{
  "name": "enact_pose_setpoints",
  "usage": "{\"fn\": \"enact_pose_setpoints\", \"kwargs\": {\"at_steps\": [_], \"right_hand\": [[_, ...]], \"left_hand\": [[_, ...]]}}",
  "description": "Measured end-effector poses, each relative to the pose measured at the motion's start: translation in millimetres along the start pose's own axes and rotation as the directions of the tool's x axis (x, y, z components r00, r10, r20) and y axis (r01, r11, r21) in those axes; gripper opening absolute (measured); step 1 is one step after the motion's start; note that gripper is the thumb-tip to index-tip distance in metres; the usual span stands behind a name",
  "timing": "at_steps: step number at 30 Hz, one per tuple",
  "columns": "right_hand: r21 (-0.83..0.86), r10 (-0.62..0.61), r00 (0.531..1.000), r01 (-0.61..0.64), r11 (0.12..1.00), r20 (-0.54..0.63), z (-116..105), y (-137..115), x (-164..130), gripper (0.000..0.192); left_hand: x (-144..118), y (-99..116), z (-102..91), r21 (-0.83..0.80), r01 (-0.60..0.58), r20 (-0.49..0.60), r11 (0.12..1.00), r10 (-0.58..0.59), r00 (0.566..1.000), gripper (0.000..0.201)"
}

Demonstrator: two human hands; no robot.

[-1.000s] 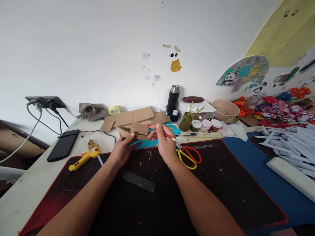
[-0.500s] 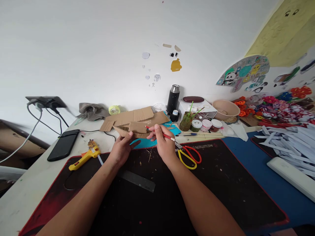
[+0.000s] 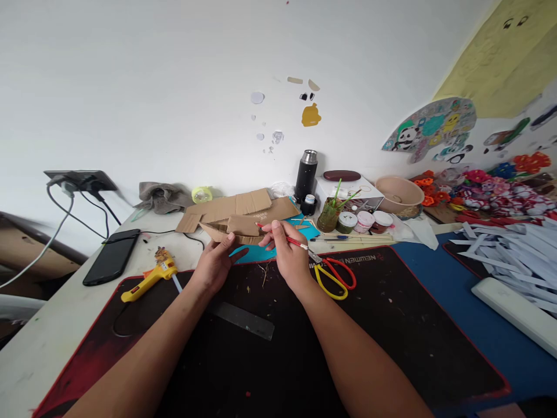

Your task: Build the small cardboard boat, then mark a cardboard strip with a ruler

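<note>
My left hand (image 3: 217,258) grips a folded piece of brown cardboard (image 3: 243,225), the thumb on its near edge. A slim red pencil (image 3: 296,241) is in my right hand (image 3: 282,249), pinched between thumb and fingers. Its tip points left and meets or nearly meets the cardboard's right part. Larger cardboard pieces (image 3: 237,204) lie just behind, and blue paper (image 3: 256,253) shows underneath. Scissors (image 3: 333,277) with one red and one yellow handle rest right of my right hand. A clear ruler (image 3: 243,320) lies on the black mat (image 3: 278,371) between my forearms.
At left are a yellow glue gun (image 3: 150,281), a black phone (image 3: 111,257) and a grey cloth (image 3: 161,197). Behind on the right stand a black flask (image 3: 307,177), a jar with green stems (image 3: 328,219) and small lidded pots (image 3: 364,222). Paper strips (image 3: 513,261) pile up far right.
The red pencil's tip has shifted very slightly left and up along the cardboard. Both hands keep their hold, and the rest stays in place.
</note>
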State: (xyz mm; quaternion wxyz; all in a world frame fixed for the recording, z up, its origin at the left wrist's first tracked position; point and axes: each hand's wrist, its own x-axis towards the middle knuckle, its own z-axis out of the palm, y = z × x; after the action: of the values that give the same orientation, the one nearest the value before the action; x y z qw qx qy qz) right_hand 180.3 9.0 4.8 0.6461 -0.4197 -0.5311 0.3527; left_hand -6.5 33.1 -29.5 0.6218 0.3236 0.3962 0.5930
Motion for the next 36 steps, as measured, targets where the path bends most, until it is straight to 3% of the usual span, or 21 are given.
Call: {"fn": "enact_pose_setpoints", "kwargs": {"at_steps": [22,32,36], "right_hand": [[0.014,-0.01,1.0,0.01,1.0,-0.005,0.6,0.7,-0.2,0.062],[0.005,-0.046,0.997,0.046,0.999,0.066,2.6,-0.8,-4.0,0.056],[0.027,-0.037,0.999,0.036,0.999,0.03,1.7,-0.2,-2.6,0.056]], "left_hand": [[0.9,-0.6,-0.7,-0.002,-0.01,-0.009,1.0,0.01,1.0,0.059],[-3.0,1.9,3.2,0.072,-0.002,0.042,0.997,-0.001,0.999,0.066],[-1.9,1.0,2.2,0.053,0.004,0.034,0.999,-0.006,0.999,0.062]]}}
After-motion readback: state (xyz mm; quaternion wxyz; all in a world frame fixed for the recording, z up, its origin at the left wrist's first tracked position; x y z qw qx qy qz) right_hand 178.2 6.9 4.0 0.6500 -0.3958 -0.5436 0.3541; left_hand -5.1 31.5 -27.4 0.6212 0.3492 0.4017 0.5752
